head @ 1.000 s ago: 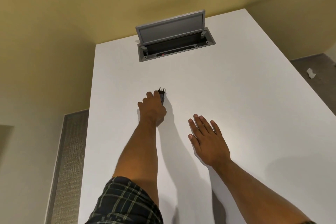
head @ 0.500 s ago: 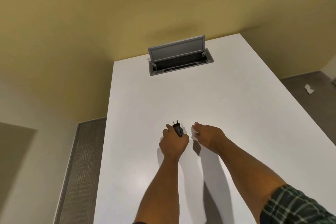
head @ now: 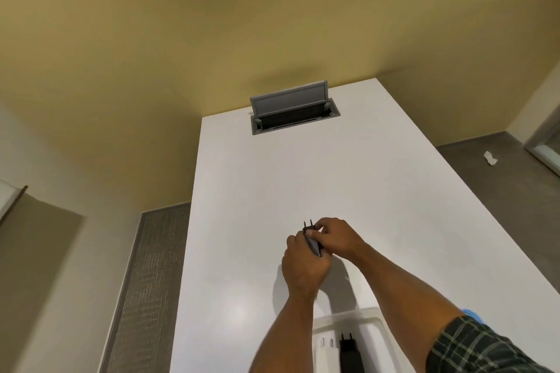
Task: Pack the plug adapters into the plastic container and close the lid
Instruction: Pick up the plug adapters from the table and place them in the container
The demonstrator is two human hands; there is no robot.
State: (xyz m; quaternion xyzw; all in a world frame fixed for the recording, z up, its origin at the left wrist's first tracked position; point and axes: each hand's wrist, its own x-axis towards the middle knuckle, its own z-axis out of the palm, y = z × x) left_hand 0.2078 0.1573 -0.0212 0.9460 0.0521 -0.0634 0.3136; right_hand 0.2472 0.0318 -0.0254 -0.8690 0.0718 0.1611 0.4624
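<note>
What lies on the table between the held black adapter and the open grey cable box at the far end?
Nothing: in the head view the white table is bare between the black plug adapter, held in both hands, and the grey cable box.

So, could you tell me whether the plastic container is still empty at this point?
No, the plastic container already holds a white adapter and a black adapter side by side.

White table (head: 378,191), open grey cable hatch (head: 294,110), clear plastic container (head: 375,319) at near edge
</note>
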